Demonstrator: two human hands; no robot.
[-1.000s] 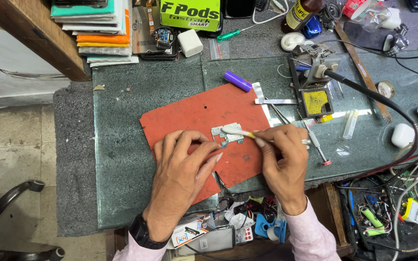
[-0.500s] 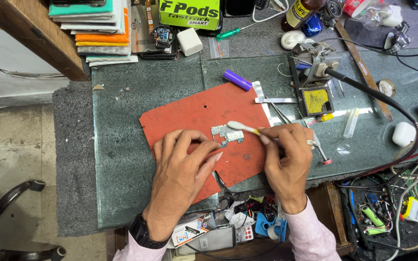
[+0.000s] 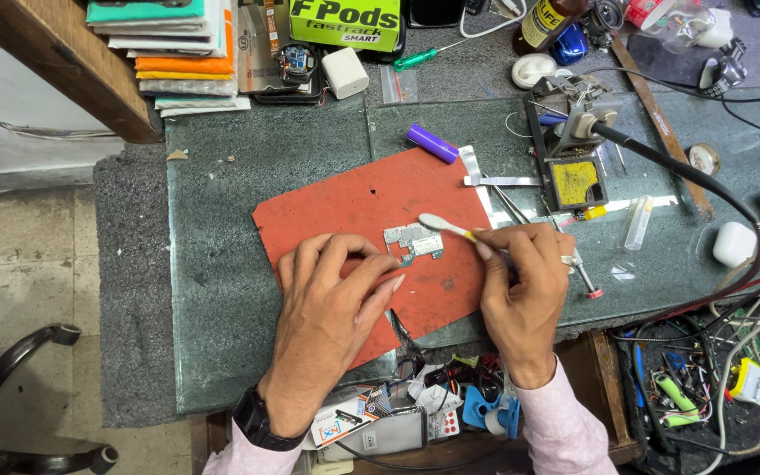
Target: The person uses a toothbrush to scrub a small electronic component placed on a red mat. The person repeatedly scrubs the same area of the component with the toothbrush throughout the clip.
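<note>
The left hand point(image 3: 332, 303) lies palm down on the red silicone work mat point(image 3: 354, 198), with the fingers bent and close together. Its fingertips point(image 3: 378, 255) touch the left edge of a small silver circuit board point(image 3: 413, 241) and press it to the mat. The board lies flat just beyond these fingertips, between the two hands, near the middle of the mat.

The right hand point(image 3: 525, 290) pinches a cotton swab point(image 3: 447, 228) between thumb and first fingers. The swab points to the left from this hand, and its white head is at the upper right corner of the board; I cannot tell if it really touches the board. A ring is on one finger of this hand.

Beyond the right hand stands a soldering iron holder point(image 3: 573, 132) with a yellow sponge point(image 3: 573, 180) in its tray. To the left of the holder, beyond the swab head, a purple cylindrical battery cell point(image 3: 433, 143) lies at the far edge of the mat. Metal tweezers point(image 3: 503, 181) lie between the holder and the mat. To the right of the right hand are a small clear tube point(image 3: 639, 222) and, further right, a white earbud case point(image 3: 735, 244). Far beyond the left hand there is a stack of flat packages point(image 3: 178, 53). All rests on a dark green glass-topped bench point(image 3: 213, 290).
</note>
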